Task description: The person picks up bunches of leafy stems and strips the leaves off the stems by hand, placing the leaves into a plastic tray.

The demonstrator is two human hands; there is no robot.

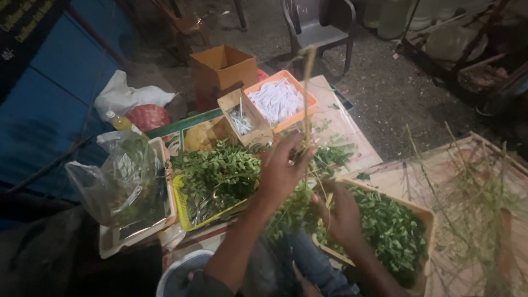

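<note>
My left hand [281, 171] is raised and closed around a long thin stalk [308, 93] that stands nearly upright, its bare top reaching past the orange tray. My right hand [342, 213] is lower, fingers closed in the leafy lower part of the stalk, over a shallow cardboard box [426, 220] filled with small green leaves [390, 228]. To the left, a yellow basket [181, 206] holds a heap of leafy sprigs [217, 170].
An orange tray [279, 100] of white strips, a small carton [245, 118] and an open cardboard box [223, 69] stand at the back. A clear plastic bag [115, 181] sits left. Stripped stems [473, 192] pile up at right. A chair [319, 27] stands beyond.
</note>
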